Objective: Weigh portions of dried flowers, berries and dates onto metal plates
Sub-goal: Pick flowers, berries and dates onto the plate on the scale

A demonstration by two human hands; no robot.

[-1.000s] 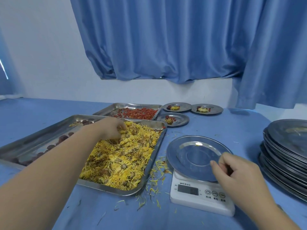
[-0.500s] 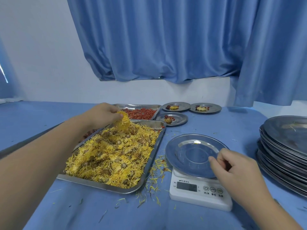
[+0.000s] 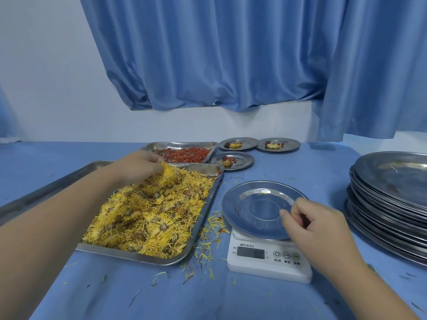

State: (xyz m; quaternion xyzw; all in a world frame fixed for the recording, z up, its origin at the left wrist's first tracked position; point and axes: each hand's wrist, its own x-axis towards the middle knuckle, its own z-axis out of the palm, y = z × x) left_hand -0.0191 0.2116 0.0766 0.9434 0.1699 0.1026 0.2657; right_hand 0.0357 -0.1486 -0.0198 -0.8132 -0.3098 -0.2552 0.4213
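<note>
a person's left hand [image 3: 138, 166] reaches over the far end of a steel tray [image 3: 129, 255] heaped with dried yellow flowers [image 3: 147, 218], its fingers curled round a single flower head [image 3: 167, 179] held just above the pile. the right hand [image 3: 309, 225] hovers at the near right edge of a round metal plate [image 3: 258, 204] that sits on a white digital scale [image 3: 265, 264]; its fingers are curled with the thumb over the plate, but whether they pinch the rim or hold nothing cannot be told. one stray yellow petal [image 3: 263, 193] lies on the plate. loose petals [image 3: 208, 239] are scattered on the blue tablecloth [image 3: 208, 296] between the tray and the scale. behind the flower tray stands a second tray [image 3: 180, 143] of red berries [image 3: 187, 154], and just beside it three small plates [image 3: 242, 161] [image 3: 248, 142] [image 3: 291, 144] each carry a portion of flowers with red and dark pieces. a tall stack of plates [image 3: 388, 204] rises at the right edge of the table. another tray [image 3: 46, 188] shows at the left, mostly hidden by the forearm. a blue curtain [image 3: 231, 54] hangs against the white wall behind.
</note>
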